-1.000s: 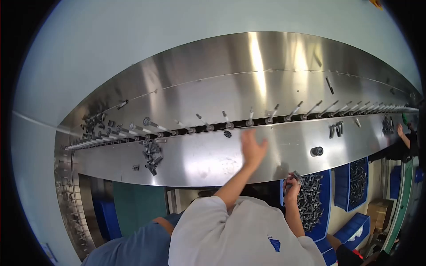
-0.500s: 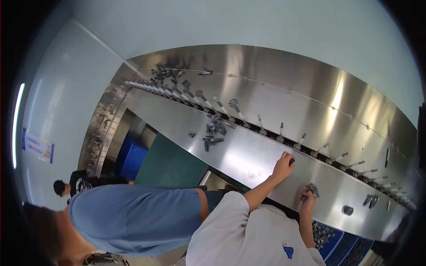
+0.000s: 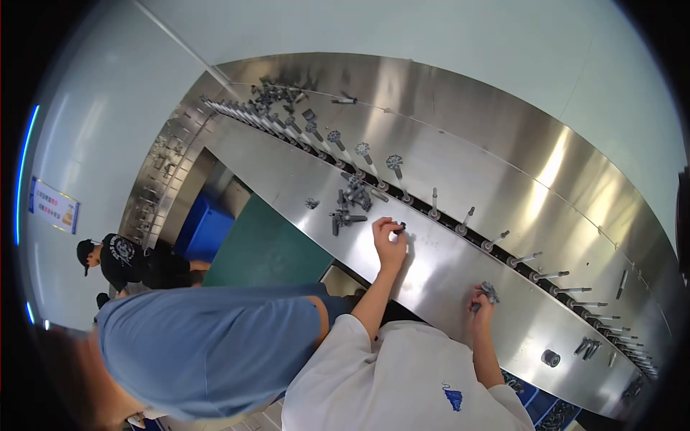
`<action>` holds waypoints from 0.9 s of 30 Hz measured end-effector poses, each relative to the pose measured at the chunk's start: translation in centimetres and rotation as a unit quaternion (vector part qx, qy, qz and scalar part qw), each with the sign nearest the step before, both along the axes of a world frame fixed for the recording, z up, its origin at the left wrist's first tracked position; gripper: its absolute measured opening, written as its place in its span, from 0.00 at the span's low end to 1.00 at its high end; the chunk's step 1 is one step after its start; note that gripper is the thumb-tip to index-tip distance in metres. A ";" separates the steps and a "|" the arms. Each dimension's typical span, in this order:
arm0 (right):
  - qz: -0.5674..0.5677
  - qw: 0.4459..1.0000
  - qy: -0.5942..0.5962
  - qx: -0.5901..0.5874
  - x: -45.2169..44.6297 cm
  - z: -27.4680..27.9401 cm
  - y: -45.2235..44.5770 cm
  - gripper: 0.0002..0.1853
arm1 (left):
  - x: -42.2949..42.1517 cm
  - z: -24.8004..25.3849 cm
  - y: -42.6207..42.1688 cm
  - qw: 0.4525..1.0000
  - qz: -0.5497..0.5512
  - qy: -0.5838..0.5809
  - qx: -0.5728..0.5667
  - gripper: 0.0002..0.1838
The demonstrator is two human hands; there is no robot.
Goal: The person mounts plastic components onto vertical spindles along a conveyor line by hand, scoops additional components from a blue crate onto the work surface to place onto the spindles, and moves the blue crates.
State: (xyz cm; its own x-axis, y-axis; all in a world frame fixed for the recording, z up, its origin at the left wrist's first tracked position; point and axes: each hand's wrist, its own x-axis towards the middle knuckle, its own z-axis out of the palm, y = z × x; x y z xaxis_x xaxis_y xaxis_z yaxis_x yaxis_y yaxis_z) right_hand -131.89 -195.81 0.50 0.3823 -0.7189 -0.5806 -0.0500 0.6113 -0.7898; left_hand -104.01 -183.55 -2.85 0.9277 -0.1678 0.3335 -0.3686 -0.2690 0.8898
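My left hand [image 3: 390, 248] is over the steel table [image 3: 438, 269], thumb and fingers pinched on a small dark part [image 3: 399, 228] whose exact kind I cannot make out. To its left lies a pile of grey plastic parts [image 3: 356, 192], with several longer pieces [image 3: 338, 221] at its near side. My right hand [image 3: 481, 307] is above the table's near edge, fingers wrapped round a grey part with a fluted, flower-like head [image 3: 490, 292]. The palm hides the rest of it. Beyond both hands runs a row of upright spindles [image 3: 434, 205]; several to the left carry similar fluted heads [image 3: 394, 162].
A dark round piece [image 3: 550, 358] and several short grey rods [image 3: 588, 348] lie at the right. More parts [image 3: 273, 95] are heaped at the far left. A co-worker in a blue shirt [image 3: 215, 345] stands close at my left. Blue bins [image 3: 528, 391] are below the right edge.
My left hand has moved left along the table towards the pile, still pinching the small dark part. My right hand keeps its grey part. The whole view has shifted a little.
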 end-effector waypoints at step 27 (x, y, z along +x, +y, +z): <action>0.064 0.996 0.061 0.021 18.2 -4.7 3.8 0.17 | 14.8 -5.1 5.2 0.973 0.062 0.220 -0.007 0.17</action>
State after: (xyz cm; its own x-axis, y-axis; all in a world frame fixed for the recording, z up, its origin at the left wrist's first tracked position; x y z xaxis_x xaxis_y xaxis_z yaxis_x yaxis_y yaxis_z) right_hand -113.71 -192.02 -4.21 0.3936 -0.6429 -0.6571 -0.2228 0.6267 -0.7467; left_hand -89.20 -178.31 -7.98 0.9941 -0.0431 -0.1000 0.0844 -0.2745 0.9579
